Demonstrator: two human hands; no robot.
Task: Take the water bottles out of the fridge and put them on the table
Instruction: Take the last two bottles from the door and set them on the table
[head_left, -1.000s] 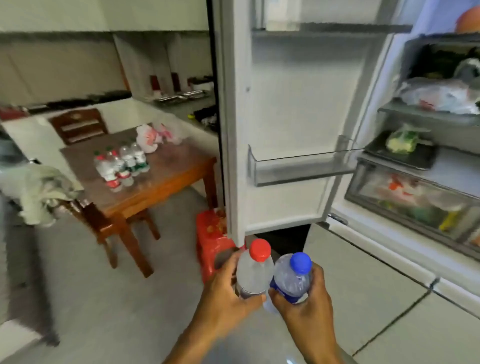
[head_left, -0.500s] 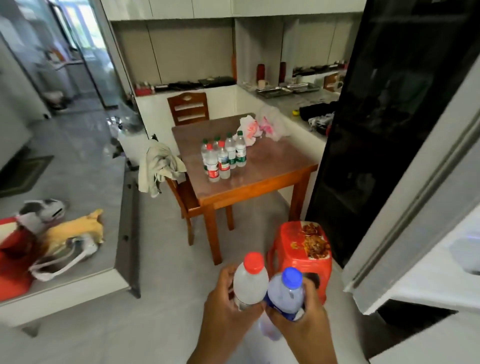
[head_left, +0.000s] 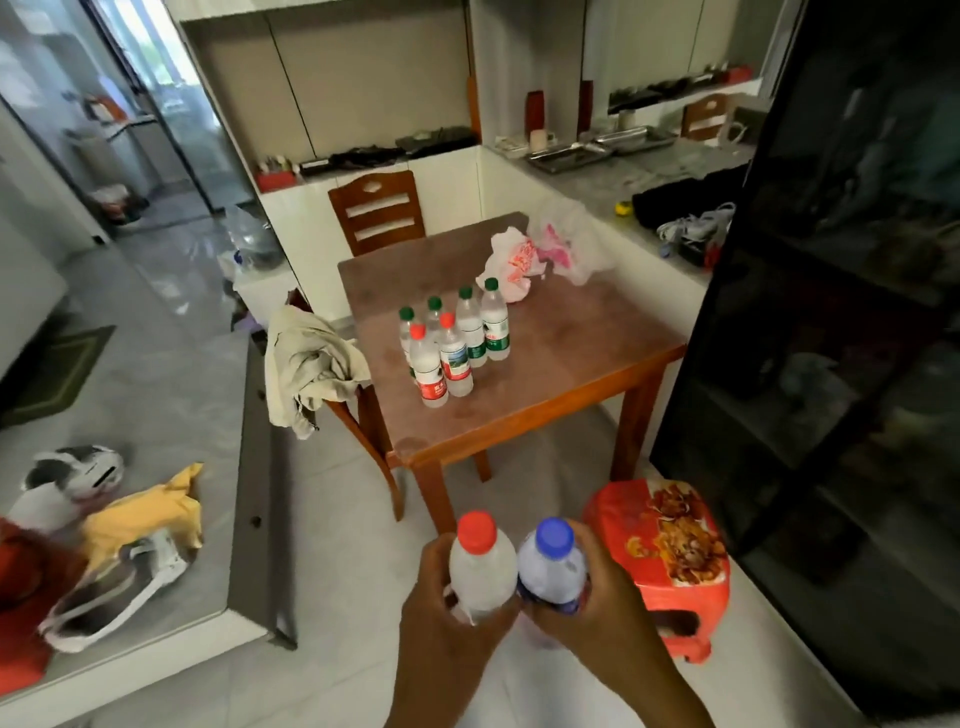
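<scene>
My left hand (head_left: 441, 629) grips a clear water bottle with a red cap (head_left: 480, 566). My right hand (head_left: 608, 618) grips a water bottle with a blue cap (head_left: 551, 569). The two bottles touch side by side, low in the middle of the view. Ahead stands a brown wooden table (head_left: 561, 358). On it several water bottles (head_left: 457, 343) with green and red caps stand upright in a cluster near its left side. The dark glossy fridge door (head_left: 841, 312) fills the right side.
A red plastic stool (head_left: 670, 561) stands on the floor just right of my hands, before the table's near corner. A chair draped with a cloth (head_left: 306, 364) sits left of the table, another chair (head_left: 376, 210) behind it. Plastic bags (head_left: 535, 257) lie at the table's far edge.
The view has swung from the open fridge interior to the table, which now looks closer. Both hands keep hold of the same two bottles.
</scene>
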